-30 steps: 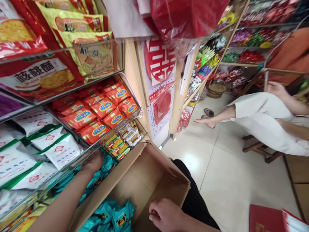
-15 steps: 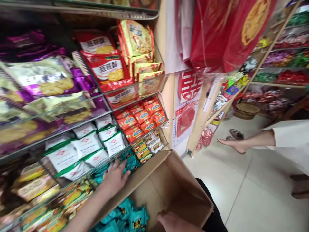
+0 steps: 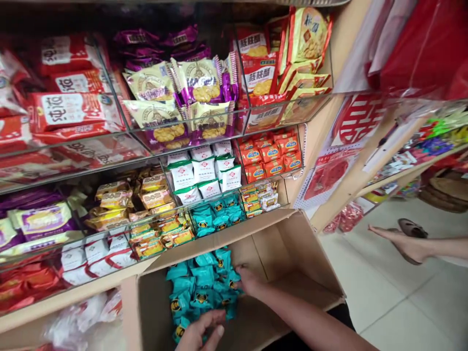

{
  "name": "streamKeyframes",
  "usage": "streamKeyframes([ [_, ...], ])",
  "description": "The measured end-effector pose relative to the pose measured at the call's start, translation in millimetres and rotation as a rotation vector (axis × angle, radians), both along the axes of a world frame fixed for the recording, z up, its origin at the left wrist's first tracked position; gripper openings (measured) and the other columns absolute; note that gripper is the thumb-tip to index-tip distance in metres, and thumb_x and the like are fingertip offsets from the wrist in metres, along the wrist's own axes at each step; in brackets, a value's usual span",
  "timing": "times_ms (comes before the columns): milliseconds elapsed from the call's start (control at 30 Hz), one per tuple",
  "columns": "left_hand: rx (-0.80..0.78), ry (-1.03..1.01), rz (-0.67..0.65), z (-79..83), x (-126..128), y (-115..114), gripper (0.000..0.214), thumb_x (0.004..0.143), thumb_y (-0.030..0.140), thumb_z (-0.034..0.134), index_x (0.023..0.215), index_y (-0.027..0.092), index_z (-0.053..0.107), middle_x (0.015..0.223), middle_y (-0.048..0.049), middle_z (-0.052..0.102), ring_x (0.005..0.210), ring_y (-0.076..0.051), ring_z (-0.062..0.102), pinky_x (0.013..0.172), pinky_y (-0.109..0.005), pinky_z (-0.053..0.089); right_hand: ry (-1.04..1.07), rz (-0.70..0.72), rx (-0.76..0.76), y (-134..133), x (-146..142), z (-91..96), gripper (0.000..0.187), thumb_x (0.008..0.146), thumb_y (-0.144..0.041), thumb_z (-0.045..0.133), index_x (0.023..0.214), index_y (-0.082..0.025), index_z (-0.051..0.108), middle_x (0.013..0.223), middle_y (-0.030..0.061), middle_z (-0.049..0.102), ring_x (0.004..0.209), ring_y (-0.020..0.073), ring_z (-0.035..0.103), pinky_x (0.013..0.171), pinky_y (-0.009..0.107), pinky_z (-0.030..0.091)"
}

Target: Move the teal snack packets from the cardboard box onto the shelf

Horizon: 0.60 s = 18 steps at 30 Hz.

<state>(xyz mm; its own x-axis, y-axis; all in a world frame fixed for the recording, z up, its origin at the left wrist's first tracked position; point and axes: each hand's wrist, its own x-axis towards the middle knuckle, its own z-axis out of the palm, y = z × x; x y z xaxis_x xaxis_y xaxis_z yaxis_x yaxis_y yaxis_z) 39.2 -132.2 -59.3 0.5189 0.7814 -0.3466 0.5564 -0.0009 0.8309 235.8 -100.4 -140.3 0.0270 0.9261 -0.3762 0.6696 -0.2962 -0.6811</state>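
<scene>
Teal packets (image 3: 199,285) lie heaped in the box (image 3: 292,253) below the shelf (image 3: 73,294). Right hand (image 3: 248,282) touches their right side, grip unclear. Left hand (image 3: 201,332), fingers loosely curled and empty, meets the near edge.

A jumbled heap of teal snack packets (image 3: 199,287), seemingly sealed, lies inside the open cardboard box (image 3: 292,243).

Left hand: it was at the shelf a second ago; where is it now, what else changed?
The left hand came down off the shelved teal packets into the cardboard box; the right hand left the box's rim for the boxed teal packets. Whether either grips one is unclear. The box itself stayed put.
</scene>
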Motion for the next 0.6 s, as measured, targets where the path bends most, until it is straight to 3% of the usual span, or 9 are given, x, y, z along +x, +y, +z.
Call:
streamKeyframes([
  [67, -0.063, -0.063, 0.136, 1.5, 3.6, 4.1, 0.038, 0.068, 0.046, 0.055, 0.097, 0.022, 0.063, 0.102, -0.0075, 0.063, 0.094, -0.021, 0.057, 0.086, -0.032, 0.044, 0.039, -0.004, 0.013, -8.9, 12.7, 10.0, 0.019, 0.062, -0.016, 0.064, 0.081, -0.013, 0.058, 0.087, 0.0069, 0.059, 0.083, 0.0208, 0.054, 0.071, 0.030, 0.039],
  [167, -0.171, -0.138, 0.350, 3.5, 19.4, 15.2, 0.051, 0.064, 0.049, 0.059, 0.105, 0.019, 0.058, 0.112, -0.0100, 0.057, 0.102, -0.023, 0.053, 0.078, -0.031, 0.046, 0.181, -0.027, 0.010, -30.3, 23.6, 28.9, 0.020, 0.074, -0.029, 0.055, 0.089, -0.015, 0.053, 0.084, 0.0020, 0.059, 0.076, 0.0147, 0.054, 0.063, 0.024, 0.041],
  [233, -0.298, -0.157, 0.418, 3.3, 34.4, 21.1, 0.055, 0.068, 0.052, 0.053, 0.112, 0.020, 0.052, 0.116, -0.0099, 0.053, 0.098, -0.022, 0.054, 0.068, -0.028, 0.047, 0.469, -0.058, -0.007, -46.4, 23.1, 41.8, 0.025, 0.078, -0.036, 0.049, 0.093, -0.015, 0.050, 0.083, 0.0015, 0.058, 0.071, 0.0124, 0.054, 0.057, 0.021, 0.041],
  [300, -0.368, -0.189, 0.396, 3.3, 49.5, 23.3, 0.052, 0.071, 0.054, 0.047, 0.109, 0.018, 0.054, 0.105, -0.0087, 0.058, 0.082, -0.018, 0.058, 0.058, -0.024, 0.045, 0.733, -0.093, -0.008, -60.3, 18.5, 52.7, 0.027, 0.075, -0.037, 0.053, 0.089, -0.015, 0.050, 0.076, 0.0001, 0.056, 0.063, 0.0108, 0.052, 0.053, 0.020, 0.040],
  [433, -0.215, -0.338, 0.253, 4.4, 69.8, 21.3, 0.034, 0.070, 0.045, 0.054, 0.079, 0.013, 0.060, 0.066, -0.0001, 0.056, 0.062, -0.010, 0.049, 0.058, -0.021, 0.040, 0.762, -0.177, 0.144, -75.3, 8.1, 63.8, 0.025, 0.068, -0.036, 0.062, 0.077, -0.014, 0.053, 0.069, -0.0022, 0.052, 0.062, 0.0093, 0.049, 0.057, 0.020, 0.040],
  [600, 0.038, -0.298, 0.339, -0.2, 75.2, 17.0, 0.032, 0.072, 0.044, 0.052, 0.059, 0.015, 0.051, 0.054, 0.0035, 0.045, 0.055, -0.008, 0.039, 0.053, -0.019, 0.035, 0.681, -0.254, 0.256, -77.8, 1.2, 66.5, 0.031, 0.081, -0.045, 0.043, 0.076, -0.016, 0.051, 0.062, -0.0025, 0.048, 0.056, 0.0090, 0.046, 0.053, 0.020, 0.038],
])
